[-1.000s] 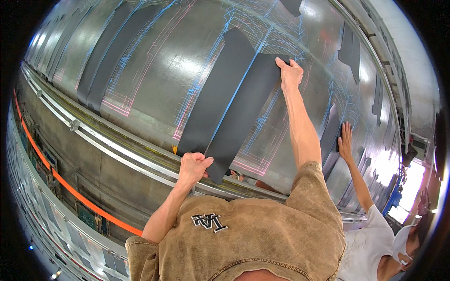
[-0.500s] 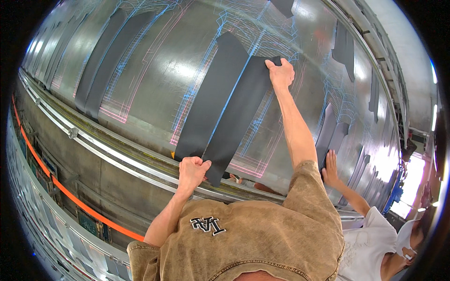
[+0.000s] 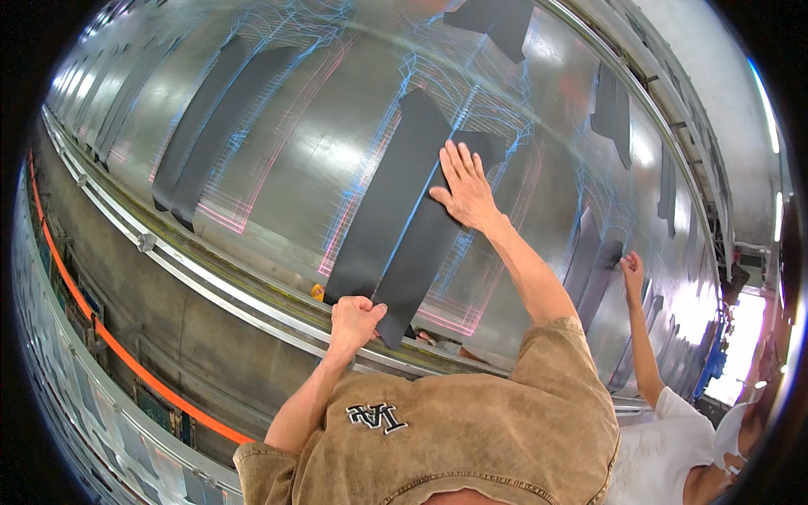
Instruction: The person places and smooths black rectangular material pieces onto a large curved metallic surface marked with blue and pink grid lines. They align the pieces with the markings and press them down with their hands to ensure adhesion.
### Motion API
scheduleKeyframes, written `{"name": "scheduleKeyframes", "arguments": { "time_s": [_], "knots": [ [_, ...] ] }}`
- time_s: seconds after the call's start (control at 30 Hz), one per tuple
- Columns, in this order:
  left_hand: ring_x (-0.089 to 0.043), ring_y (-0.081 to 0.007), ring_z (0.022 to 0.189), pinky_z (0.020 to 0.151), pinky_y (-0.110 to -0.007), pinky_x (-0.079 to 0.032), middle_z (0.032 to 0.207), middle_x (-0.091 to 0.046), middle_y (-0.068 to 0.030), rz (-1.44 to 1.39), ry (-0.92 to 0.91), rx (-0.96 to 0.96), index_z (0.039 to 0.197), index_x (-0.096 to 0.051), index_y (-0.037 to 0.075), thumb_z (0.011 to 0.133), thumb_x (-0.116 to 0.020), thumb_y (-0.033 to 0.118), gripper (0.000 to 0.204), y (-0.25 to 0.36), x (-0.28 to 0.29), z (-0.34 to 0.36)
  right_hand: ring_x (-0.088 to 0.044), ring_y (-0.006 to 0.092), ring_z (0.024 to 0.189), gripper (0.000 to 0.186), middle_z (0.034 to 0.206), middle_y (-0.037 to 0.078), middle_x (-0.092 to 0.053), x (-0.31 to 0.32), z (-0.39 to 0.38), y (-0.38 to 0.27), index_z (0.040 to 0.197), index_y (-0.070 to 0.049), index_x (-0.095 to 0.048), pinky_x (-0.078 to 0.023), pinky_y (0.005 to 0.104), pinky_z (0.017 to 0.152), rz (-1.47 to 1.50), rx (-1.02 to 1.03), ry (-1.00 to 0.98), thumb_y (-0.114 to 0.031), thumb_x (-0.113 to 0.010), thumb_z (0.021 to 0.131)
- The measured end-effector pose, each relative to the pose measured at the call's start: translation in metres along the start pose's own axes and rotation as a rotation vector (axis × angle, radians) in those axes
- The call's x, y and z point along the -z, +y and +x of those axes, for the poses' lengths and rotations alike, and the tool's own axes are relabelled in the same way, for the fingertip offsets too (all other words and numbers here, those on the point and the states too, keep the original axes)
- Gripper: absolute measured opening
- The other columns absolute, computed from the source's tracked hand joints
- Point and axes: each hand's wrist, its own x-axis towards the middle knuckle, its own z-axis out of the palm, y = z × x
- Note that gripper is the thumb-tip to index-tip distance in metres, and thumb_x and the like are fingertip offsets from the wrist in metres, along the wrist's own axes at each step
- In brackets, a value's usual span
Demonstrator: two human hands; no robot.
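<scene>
Okay, the long dark grey panel (image 3: 410, 282) looks matt and smooth, like some flat sheet, can't tell if it's cloth or plastic. The worktable (image 3: 290, 202) is pure glossy metal, light pooling all over it. Shiny smooth metal rail (image 3: 202, 279) too. Brown T-shirt (image 3: 480, 412)? Washed-out, matt cloth. White T-shirt (image 3: 652, 450): plain matt cloth.

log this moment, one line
left hand: pinching lower end of dark strip | right hand: flat on same strip | second strip: alongside, left
</scene>
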Motion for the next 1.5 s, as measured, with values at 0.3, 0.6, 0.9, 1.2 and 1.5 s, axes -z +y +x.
{"name": "scheduleKeyframes", "arguments": {
  "time_s": [0.3,0.6,0.9,1.2,1.5],
  "knots": [
    [-0.069,-0.0307,0.067,0.064,-0.044,-0.054,0.064,-0.068,-0.0154,0.351,0.084,-0.1,0.064,-0.061,0.0,0.083,-0.078,0.025,0.035,0.002,-0.001,-0.003,-0.019,0.0397,0.151,0.076,0.165,0.014,-0.024,0.003,0.02,0.011,0.155,-0.005,-0.031,-0.014,0.0563,0.122,-0.073,-0.098,-0.056,-0.054,-0.047,0.099],
    [-0.07,-0.0374,0.07,0.067,-0.048,-0.053,0.07,-0.069,-0.0181,0.761,0.326,-0.293,0.073,-0.064,0.003,0.081,-0.078,0.028,0.03,-0.001,-0.003,-0.019,-0.014,0.0331,0.153,0.095,0.165,0.013,-0.022,0.044,-0.153,-0.175,0.153,-0.003,-0.035,-0.01,0.052,0.125,0.25,0.473,-0.354,-0.067,-0.055,0.086],
    [-0.07,-0.0429,0.074,0.064,-0.052,-0.055,0.076,-0.068,-0.0224,0.953,0.306,-0.412,0.083,-0.062,0.001,0.085,-0.07,0.016,0.017,-0.007,-0.001,-0.013,-0.014,0.0321,0.153,0.069,0.163,0.007,-0.026,0.052,-0.163,-0.182,0.127,-0.002,-0.063,-0.016,0.0536,0.125,0.427,0.518,-0.37,-0.06,-0.057,0.091],
    [-0.067,-0.0413,0.075,0.064,-0.052,-0.051,0.083,-0.069,-0.019,0.738,0.231,-0.526,0.101,-0.061,0.005,0.088,-0.068,0.015,0.018,0.004,0.038,-0.062,-0.03,0.0459,0.145,0.072,0.152,0.026,-0.039,0.043,-0.045,-0.068,0.143,0.005,-0.044,-0.023,0.0599,0.118,0.083,-0.047,0.044,-0.044,-0.062,0.094],
    [-0.067,-0.0266,0.061,0.057,-0.037,-0.052,0.072,-0.069,-0.0111,0.288,0.475,-0.539,0.096,-0.07,0.006,0.087,-0.074,0.018,0.015,-0.077,0.152,-0.103,-0.026,0.0362,0.149,0.075,0.16,0.021,-0.032,0.032,0.014,0.007,0.151,0.0,-0.037,-0.017,0.0561,0.119,-0.196,-0.631,-0.083,-0.054,-0.045,0.099]
  ]
}}
